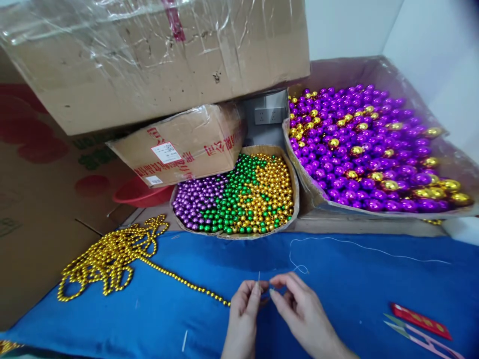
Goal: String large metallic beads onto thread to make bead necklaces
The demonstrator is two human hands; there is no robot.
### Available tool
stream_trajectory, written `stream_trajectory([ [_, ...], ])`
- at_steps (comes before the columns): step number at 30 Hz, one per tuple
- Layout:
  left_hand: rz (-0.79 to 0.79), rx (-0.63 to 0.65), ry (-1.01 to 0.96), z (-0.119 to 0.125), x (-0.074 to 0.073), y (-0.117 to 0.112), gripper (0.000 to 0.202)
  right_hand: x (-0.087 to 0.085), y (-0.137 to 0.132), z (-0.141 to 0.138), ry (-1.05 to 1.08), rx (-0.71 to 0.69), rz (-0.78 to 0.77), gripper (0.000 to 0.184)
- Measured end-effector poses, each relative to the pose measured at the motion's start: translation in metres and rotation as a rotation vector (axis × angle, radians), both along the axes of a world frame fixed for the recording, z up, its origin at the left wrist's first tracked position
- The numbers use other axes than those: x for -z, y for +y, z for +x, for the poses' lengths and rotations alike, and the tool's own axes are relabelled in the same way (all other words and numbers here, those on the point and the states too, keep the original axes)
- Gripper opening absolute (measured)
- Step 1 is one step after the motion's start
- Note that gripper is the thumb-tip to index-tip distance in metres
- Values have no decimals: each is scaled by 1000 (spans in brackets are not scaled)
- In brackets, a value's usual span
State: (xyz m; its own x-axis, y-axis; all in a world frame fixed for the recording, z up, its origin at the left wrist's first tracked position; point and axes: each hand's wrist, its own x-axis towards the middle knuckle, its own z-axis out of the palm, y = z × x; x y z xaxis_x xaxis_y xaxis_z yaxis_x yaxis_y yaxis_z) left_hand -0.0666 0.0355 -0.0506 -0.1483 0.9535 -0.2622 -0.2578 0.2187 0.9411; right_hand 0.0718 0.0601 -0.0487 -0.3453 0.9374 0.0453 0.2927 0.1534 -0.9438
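Observation:
My left hand (245, 304) pinches a thin needle (259, 279) that points upward, at the end of a strand of small gold beads (112, 257) piled on the blue cloth (149, 309) to the left. My right hand (299, 306) pinches the white thread (355, 245) close to the needle. The thread loops away to the right across the cloth. Both hands sit near the front edge, fingertips almost touching.
A round cardboard tray (290, 219) holds small purple, green and gold beads. A lined box (456, 164) at right holds large purple and gold balls. Cardboard boxes (149, 55) overhang at the back. Thread snips (422, 336) and a red packet (421, 320) lie at right.

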Motion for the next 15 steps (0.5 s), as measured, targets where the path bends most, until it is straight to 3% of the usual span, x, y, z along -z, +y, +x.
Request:
stream_trajectory([
  [3,71,57,221,-5,-8,-1,28,-16,16,15,-124,-177,206,36],
  [5,96,128,258,-6,-13,-1,29,-22,25,18,-182,-310,280,45],
  [7,82,170,244,-5,-16,-1,29,-24,31,17,-178,-362,282,32],
  [9,52,172,195,-5,-18,-1,29,-23,32,15,-153,-354,282,19],
  [12,25,177,160,-7,-19,1,29,-19,29,11,-100,-288,244,23],
  [15,40,184,262,-13,-19,3,28,-16,27,6,11,-166,105,24],
])
